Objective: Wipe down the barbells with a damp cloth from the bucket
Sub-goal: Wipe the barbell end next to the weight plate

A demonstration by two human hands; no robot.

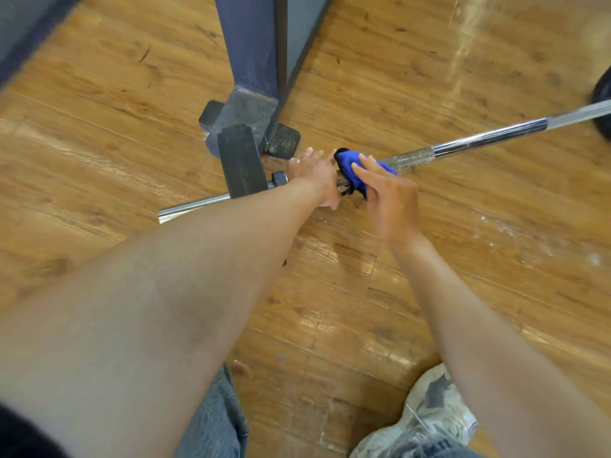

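Left hand (315,175) wrapped round the bar (469,140), right hand (385,193) beside it, fingers gripping the cloth (352,166).

You stand on a glossy wood-plank floor (429,276); a dark rack post's base (251,120) sits on it, and your pale shoe (436,408) too.

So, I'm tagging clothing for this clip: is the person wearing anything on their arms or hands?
No gloves or long sleeves show: the left hand and right hand are bare, as are both forearms. A dark sleeve edge shows at the left upper arm.
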